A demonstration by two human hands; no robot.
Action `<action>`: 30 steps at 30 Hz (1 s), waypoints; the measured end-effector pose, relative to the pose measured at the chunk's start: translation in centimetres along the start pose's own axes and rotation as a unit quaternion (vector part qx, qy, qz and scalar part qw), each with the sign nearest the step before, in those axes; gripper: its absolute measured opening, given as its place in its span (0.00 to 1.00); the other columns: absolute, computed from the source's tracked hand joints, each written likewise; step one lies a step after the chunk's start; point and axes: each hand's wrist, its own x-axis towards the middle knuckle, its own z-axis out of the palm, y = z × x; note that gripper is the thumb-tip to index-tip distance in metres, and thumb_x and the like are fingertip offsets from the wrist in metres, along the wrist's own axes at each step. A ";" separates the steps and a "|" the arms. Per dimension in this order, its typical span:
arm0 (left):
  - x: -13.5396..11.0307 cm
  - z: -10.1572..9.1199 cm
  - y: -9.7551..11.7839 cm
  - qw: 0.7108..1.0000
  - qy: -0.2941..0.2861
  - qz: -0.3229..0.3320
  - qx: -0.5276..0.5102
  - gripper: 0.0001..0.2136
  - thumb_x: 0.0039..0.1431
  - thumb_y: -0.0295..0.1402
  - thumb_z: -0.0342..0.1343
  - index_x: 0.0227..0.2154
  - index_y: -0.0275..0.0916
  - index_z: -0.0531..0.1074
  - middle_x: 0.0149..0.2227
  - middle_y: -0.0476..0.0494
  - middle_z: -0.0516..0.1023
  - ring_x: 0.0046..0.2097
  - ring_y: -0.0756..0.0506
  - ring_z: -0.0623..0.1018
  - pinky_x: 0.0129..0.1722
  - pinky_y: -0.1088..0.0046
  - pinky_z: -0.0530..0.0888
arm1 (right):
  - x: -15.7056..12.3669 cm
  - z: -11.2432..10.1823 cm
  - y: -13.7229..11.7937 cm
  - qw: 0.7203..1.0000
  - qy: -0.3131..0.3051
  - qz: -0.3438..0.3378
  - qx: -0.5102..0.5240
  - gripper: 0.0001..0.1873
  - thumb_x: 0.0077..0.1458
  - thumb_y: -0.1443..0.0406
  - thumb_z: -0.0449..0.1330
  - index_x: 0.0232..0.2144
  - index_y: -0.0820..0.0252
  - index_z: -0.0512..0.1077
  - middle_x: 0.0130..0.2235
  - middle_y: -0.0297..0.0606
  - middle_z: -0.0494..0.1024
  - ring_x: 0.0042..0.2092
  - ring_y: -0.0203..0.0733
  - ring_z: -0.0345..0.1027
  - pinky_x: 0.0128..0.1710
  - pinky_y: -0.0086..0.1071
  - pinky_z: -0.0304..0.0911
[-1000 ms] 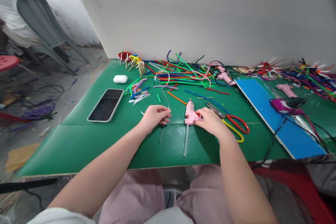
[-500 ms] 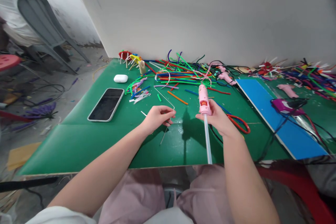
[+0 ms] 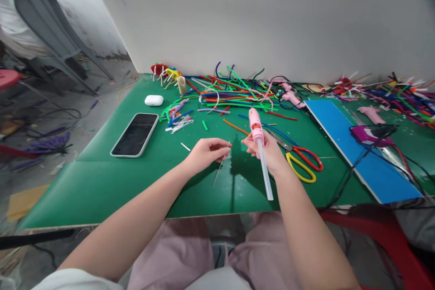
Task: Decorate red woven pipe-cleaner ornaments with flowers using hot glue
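Note:
My right hand [image 3: 270, 152] is wrapped round a pink hot glue gun [image 3: 255, 123], whose long translucent glue stick [image 3: 265, 170] pokes out of its back toward me. Its nozzle points away over the table. To the left, the fingertips of my left hand [image 3: 209, 152] pinch a thin wire [image 3: 217, 175] that slants down toward the table's front edge. The wire's upper part is too faint to follow. Just right of my right hand lie scissors [image 3: 297, 158] with one red and one yellow handle; the wrist is close to them.
A phone [image 3: 135, 136] and a white earbud case [image 3: 154, 100] lie at the left. Coloured pipe cleaners [image 3: 238, 97] are heaped at the back. A blue board [image 3: 360, 154] bears a purple glue gun [image 3: 370, 138] with cables on the right. A grey wall panel [image 3: 258, 22] rises behind.
My right hand has brought the glue gun left, closer to my left hand, uncovering the scissors. My left hand has shifted slightly right and the wire has turned in its fingers.

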 end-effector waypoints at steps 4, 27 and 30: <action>-0.2 -0.1 0.3 0.999 0.017 0.030 0.011 0.18 0.47 0.43 0.59 0.39 0.37 0.72 0.27 0.48 0.75 0.27 0.52 0.74 0.28 0.76 0.72 | 0.2 -0.3 0.1 0.999 0.026 -0.002 0.021 0.17 0.39 0.58 0.66 0.30 0.59 0.67 0.28 0.31 0.73 0.23 0.30 0.63 0.19 0.24 0.58; 0.3 -1.5 0.9 0.988 0.013 -0.058 -0.142 0.13 0.48 0.36 0.60 0.36 0.35 0.71 0.27 0.49 0.71 0.24 0.54 0.73 0.22 0.79 0.72 | 0.4 -2.3 -0.9 0.945 0.214 -0.154 0.192 0.15 0.44 0.60 0.62 0.29 0.58 0.59 0.26 0.29 0.73 0.20 0.29 0.61 0.16 0.23 0.55; 0.3 -1.4 0.8 0.990 0.021 -0.065 -0.122 0.14 0.48 0.36 0.59 0.38 0.35 0.71 0.27 0.49 0.71 0.23 0.55 0.72 0.21 0.80 0.72 | 0.4 -2.1 -0.7 0.954 0.207 -0.133 0.169 0.15 0.44 0.59 0.62 0.29 0.57 0.59 0.27 0.29 0.73 0.20 0.28 0.61 0.17 0.23 0.56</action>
